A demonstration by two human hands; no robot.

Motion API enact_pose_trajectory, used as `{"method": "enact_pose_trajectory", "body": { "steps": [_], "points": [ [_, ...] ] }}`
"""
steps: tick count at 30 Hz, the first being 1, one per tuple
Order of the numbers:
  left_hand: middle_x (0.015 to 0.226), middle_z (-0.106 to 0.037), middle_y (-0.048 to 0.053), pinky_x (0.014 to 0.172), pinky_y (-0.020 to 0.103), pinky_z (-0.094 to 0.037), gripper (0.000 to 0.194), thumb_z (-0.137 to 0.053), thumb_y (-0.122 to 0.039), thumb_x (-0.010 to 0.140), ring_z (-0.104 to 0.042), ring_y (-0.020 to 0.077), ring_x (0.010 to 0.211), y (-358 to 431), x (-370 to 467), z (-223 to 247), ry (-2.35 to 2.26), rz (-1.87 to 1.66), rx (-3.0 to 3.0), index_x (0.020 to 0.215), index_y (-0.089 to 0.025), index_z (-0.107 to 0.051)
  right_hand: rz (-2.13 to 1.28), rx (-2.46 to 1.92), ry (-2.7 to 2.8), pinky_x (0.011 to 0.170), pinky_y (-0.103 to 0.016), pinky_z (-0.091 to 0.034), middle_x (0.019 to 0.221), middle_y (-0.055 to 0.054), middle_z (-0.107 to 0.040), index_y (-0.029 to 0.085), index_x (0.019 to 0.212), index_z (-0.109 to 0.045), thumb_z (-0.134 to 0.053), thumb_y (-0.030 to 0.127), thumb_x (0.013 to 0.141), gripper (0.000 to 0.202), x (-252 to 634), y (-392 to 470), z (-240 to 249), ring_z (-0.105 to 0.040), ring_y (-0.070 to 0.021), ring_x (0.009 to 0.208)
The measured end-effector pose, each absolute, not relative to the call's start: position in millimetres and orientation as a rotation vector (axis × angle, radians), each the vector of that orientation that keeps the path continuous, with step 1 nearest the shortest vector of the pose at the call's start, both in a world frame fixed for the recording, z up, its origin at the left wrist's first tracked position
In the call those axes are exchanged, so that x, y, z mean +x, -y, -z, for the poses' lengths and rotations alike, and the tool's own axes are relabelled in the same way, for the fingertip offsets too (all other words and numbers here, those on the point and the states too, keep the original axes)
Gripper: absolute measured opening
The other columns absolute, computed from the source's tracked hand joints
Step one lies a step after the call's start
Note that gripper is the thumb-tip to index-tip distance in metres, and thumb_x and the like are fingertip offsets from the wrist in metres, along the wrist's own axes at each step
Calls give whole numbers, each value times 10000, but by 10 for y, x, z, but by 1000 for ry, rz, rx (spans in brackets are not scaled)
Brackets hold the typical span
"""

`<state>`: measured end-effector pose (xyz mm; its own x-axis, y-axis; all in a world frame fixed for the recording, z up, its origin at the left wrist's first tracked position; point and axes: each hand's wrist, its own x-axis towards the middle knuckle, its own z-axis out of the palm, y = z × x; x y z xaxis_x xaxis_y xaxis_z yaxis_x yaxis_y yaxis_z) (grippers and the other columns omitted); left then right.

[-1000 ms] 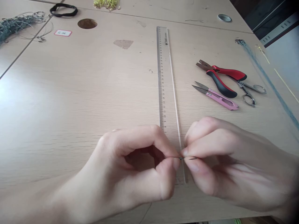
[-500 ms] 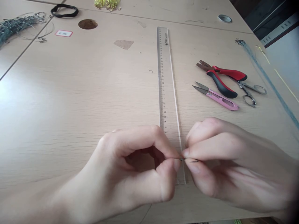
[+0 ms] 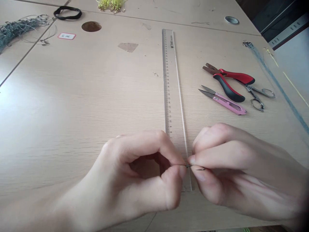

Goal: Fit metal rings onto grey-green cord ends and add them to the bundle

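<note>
Low in the head view, the fingertips of both my hands almost meet above the lower end of a clear ruler [image 3: 175, 106]. My right hand [image 3: 231, 161] pinches a small dark fish hook [image 3: 201, 169] between thumb and forefinger; its bent end shows below the forefinger. My left hand [image 3: 142, 174] has thumb and forefinger pressed together on thin fishing line at the hook's other end. A tiny dark knot [image 3: 187, 166] shows in the gap between the two pinches. The rest of the line is too fine to follow.
Right of the ruler lie red-and-black pliers [image 3: 229, 80], pink thread snips [image 3: 224, 102] and small folding scissors [image 3: 259, 96]. A blue line bundle [image 3: 277, 74] runs along the right edge. Farther back are a tangled hook bundle [image 3: 21, 29], a black band [image 3: 67, 13] and yellow-green strands [image 3: 112, 4].
Almost nothing differs. Both hands keep their pinches, and the hook has shifted down very slightly. The far part of the table sits a touch lower in the picture.
</note>
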<state>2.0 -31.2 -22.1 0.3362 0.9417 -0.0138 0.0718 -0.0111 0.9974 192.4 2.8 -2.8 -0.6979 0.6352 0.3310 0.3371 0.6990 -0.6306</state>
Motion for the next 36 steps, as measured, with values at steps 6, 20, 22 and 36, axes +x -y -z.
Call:
{"method": "enact_pose_trajectory", "body": {
  "steps": [6, 20, 22, 36],
  "points": [
    [569, -586, -18, 411, 182, -472, 127, -612, -150, 772, -557, 113, 481, 308, 37, 210, -1003, -917, 1405, 659, -201, -582, -704, -743, 2362, 509, -183, -460, 623, 22, -556, 170, 702, -591, -522, 137, 910, 222, 1916, -29, 57, -546, -67, 584],
    [573, -550, -35, 443, 159, -398, 130, -577, -157, 788, -484, 78, 509, 302, 20, 220, -955, -840, 1317, 663, -187, -554, -780, -685, 2294, 539, -178, -472, 657, 22, -569, 168, 755, -568, -558, 89, 868, 138, 1936, -20, 77, -536, -69, 612],
    [568, -541, -36, 450, 159, -386, 140, -573, -166, 793, -481, 76, 511, 302, 14, 203, -962, -817, 1307, 656, -182, -547, -795, -665, 2274, 548, -188, -471, 670, 13, -578, 162, 780, -567, -573, 84, 858, 110, 1943, -13, 85, -536, -76, 621],
    [638, -586, -23, 562, 179, -430, 153, -491, -86, 794, -549, 94, 598, 355, 53, 274, -978, -781, 1651, 674, -176, -520, -1083, -1003, 1272, 355, -177, -392, 628, 42, -521, 187, 750, -533, -567, 316, 867, 177, 2062, -404, 52, -505, -78, 466]
  ]
}}
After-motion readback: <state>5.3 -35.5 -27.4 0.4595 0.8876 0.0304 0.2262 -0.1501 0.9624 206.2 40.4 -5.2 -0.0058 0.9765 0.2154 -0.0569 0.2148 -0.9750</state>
